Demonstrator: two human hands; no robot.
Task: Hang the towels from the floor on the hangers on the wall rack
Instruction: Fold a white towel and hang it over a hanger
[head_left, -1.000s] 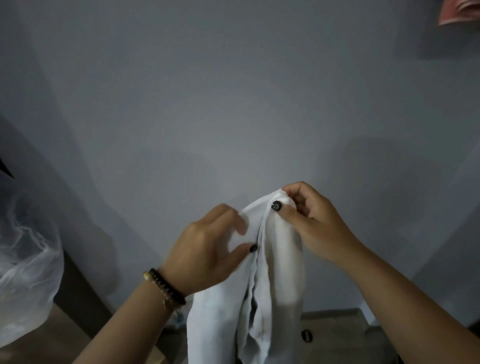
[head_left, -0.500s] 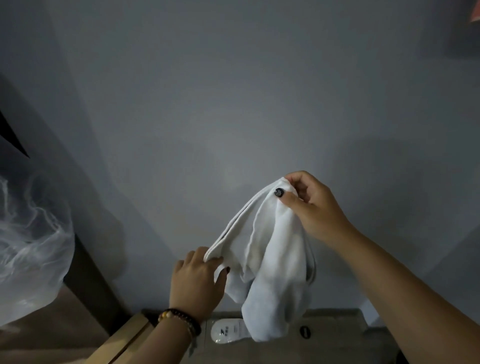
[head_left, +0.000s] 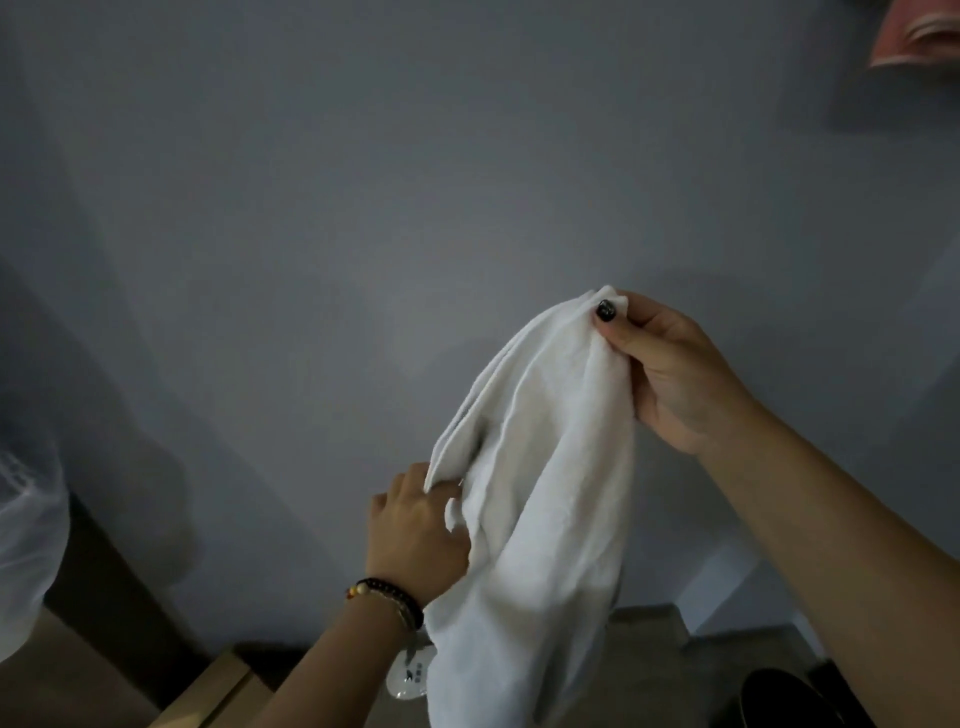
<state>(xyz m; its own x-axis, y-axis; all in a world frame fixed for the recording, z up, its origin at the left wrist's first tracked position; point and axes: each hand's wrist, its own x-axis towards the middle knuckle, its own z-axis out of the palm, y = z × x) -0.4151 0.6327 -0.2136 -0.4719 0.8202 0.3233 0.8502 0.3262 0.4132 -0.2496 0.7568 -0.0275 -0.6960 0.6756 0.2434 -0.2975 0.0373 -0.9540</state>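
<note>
A white towel (head_left: 540, 493) hangs in folds in front of the grey wall. My right hand (head_left: 670, 374) pinches its top corner between thumb and fingers. My left hand (head_left: 415, 530), with a beaded bracelet on the wrist, grips a lower fold at the towel's left edge. A pink towel (head_left: 919, 36) shows at the top right corner, cut off by the frame edge. No hanger or rack is visible.
A clear plastic bag (head_left: 26, 545) bulges at the left edge beside a dark board. A cardboard box (head_left: 218, 686) and a small white device (head_left: 410, 675) lie on the floor below. A dark object (head_left: 789, 701) sits at the bottom right.
My left hand slid down from the towel's top to a lower fold. My right hand kept its hold on the top corner, and the towel spread wider.
</note>
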